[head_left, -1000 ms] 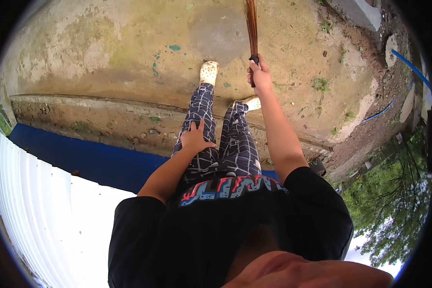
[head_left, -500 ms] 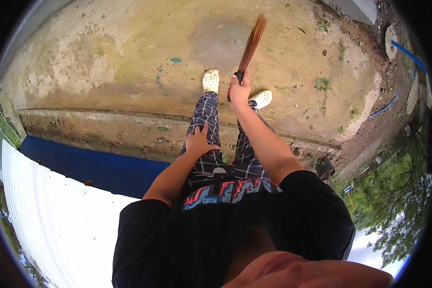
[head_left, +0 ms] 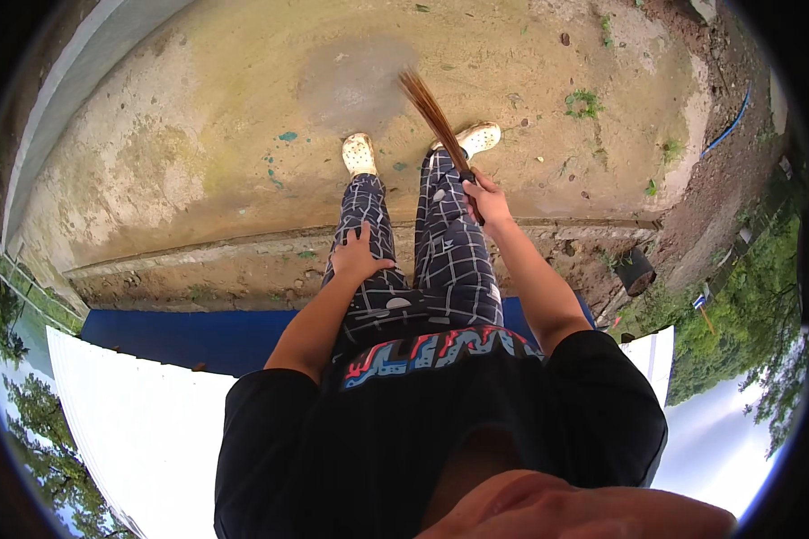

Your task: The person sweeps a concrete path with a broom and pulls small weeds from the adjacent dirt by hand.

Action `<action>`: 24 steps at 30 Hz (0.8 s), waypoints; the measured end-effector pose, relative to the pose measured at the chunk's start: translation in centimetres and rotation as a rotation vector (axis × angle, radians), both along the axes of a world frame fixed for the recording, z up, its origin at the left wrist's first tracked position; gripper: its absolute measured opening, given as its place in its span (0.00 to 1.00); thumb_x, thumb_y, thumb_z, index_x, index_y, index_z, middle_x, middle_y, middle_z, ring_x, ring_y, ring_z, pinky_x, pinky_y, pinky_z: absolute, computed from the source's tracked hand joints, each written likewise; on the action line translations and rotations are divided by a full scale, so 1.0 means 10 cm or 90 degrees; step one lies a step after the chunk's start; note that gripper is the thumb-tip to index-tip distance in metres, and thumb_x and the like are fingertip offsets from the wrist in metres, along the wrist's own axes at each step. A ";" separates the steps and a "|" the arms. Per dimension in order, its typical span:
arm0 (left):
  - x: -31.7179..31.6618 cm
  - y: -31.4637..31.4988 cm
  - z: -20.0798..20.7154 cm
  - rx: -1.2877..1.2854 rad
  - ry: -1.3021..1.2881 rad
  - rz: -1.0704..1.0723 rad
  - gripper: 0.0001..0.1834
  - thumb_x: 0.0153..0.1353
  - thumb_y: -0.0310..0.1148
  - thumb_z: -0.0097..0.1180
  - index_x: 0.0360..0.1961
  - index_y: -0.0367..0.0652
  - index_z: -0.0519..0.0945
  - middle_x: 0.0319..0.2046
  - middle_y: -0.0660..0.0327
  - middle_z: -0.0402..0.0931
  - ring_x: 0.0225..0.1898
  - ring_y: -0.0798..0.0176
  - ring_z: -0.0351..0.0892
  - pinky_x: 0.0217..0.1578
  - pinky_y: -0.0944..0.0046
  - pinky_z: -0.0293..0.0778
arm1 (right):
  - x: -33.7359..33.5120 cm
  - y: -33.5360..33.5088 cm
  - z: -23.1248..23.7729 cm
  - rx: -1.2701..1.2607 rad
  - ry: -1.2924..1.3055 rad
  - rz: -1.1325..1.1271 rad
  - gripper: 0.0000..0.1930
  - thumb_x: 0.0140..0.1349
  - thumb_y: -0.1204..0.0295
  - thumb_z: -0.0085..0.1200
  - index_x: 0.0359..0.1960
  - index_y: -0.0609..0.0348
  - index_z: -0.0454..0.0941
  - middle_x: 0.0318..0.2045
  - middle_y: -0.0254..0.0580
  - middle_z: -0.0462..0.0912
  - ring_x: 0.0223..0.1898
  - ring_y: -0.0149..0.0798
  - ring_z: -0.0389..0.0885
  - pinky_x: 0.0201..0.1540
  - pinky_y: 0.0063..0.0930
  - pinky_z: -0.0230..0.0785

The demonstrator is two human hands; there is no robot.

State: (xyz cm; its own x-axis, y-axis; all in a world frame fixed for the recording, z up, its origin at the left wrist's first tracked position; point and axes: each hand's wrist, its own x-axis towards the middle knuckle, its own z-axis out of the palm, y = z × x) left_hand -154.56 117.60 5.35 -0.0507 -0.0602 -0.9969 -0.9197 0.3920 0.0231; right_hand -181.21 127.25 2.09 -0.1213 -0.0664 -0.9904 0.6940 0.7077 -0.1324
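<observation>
My right hand (head_left: 487,198) is closed round the dark bound handle of a stick hand broom (head_left: 436,117). Its brown bristles point forward and to the left, passing beside my right shoe (head_left: 479,136); I cannot tell whether the tips touch the ground. My left hand (head_left: 358,258) rests on my left thigh, on the dark checked trousers (head_left: 366,216), with its fingers spread and nothing held. A pale clog with holes is on my left foot (head_left: 359,154).
Under my feet lies a stained concrete floor (head_left: 234,171) with a grey patch and teal specks. Small weeds (head_left: 583,103) grow on the right. A low concrete wall (head_left: 63,99) curves along the left. Near the floor's right edge lie a dark pot-like container (head_left: 635,272) and a blue pipe (head_left: 730,126).
My right hand has drawn back toward my body, and the broom has swung from pointing forward-right to forward-left. My right foot has shifted. The left hand stays on the thigh.
</observation>
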 end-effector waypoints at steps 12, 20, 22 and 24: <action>-0.81 0.14 -0.02 -0.021 0.000 -0.033 0.63 0.35 0.65 0.66 0.69 0.54 0.49 0.63 0.48 0.56 0.61 0.42 0.63 0.55 0.47 0.67 | -1.10 1.40 -0.11 0.166 0.135 -0.247 0.25 0.62 0.70 0.53 0.61 0.51 0.66 0.18 0.30 0.72 0.13 0.24 0.65 0.13 0.21 0.56; -1.07 0.25 -0.01 -0.052 0.021 -0.084 0.59 0.36 0.65 0.65 0.68 0.56 0.52 0.61 0.50 0.59 0.55 0.37 0.68 0.52 0.46 0.68 | -1.12 1.19 -0.15 -0.033 0.260 -0.044 0.28 0.60 0.69 0.54 0.64 0.46 0.64 0.19 0.30 0.70 0.16 0.23 0.66 0.20 0.23 0.64; -1.08 0.19 -0.07 -0.100 0.082 -0.062 0.59 0.37 0.65 0.64 0.67 0.51 0.53 0.61 0.49 0.59 0.55 0.37 0.68 0.53 0.46 0.68 | -0.89 1.11 -0.33 -0.052 0.144 0.142 0.26 0.57 0.66 0.57 0.59 0.48 0.69 0.20 0.34 0.74 0.19 0.28 0.71 0.26 0.26 0.67; -1.14 0.07 -0.11 -0.168 0.161 -0.026 0.58 0.38 0.66 0.63 0.67 0.49 0.53 0.62 0.48 0.58 0.55 0.36 0.67 0.53 0.45 0.67 | -0.85 0.89 -0.41 -0.035 -0.013 0.172 0.25 0.56 0.66 0.57 0.58 0.50 0.71 0.21 0.37 0.77 0.22 0.31 0.74 0.30 0.28 0.68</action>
